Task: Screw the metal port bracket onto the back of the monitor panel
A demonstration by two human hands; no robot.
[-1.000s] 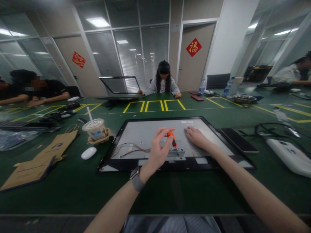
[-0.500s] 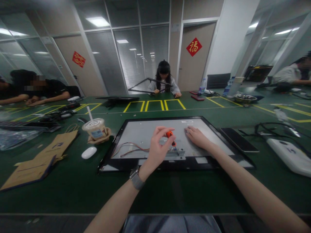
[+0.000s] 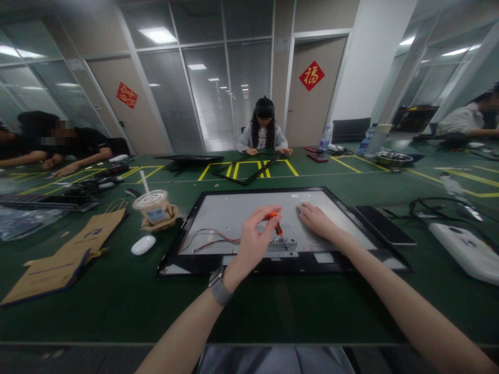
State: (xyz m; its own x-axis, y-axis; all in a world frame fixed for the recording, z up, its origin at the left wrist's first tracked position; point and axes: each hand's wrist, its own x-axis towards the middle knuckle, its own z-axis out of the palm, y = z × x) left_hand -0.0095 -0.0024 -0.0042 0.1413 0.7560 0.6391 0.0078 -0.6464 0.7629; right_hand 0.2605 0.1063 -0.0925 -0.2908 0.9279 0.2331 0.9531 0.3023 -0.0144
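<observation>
My left hand [image 3: 257, 232] pinches a small orange screwdriver [image 3: 277, 226] by its handle. The tool leans slightly, its tip down at a metal bracket [image 3: 289, 246] near the front edge of a display panel [image 3: 218, 208]. This panel lies flat, grey back up, inside a black border. Thin cables [image 3: 212, 236] run from the bracket area to the left across the panel. My right hand [image 3: 317, 219] rests flat on the panel's right half, fingers stretched out and holding nothing. The exact contact of the screwdriver tip is too small to make out.
Left of the panel are a drink cup [image 3: 153, 206], a white mouse [image 3: 143, 245] and a paper bag [image 3: 74, 254]. A phone [image 3: 384, 224] and a white device [image 3: 465, 252] lie right. Opposite, a person [image 3: 264, 130] holds a black frame [image 3: 249, 179].
The person opposite has lowered the black frame onto the table. My left hand's fingers have shifted slightly on the screwdriver handle; my right hand stays in place.
</observation>
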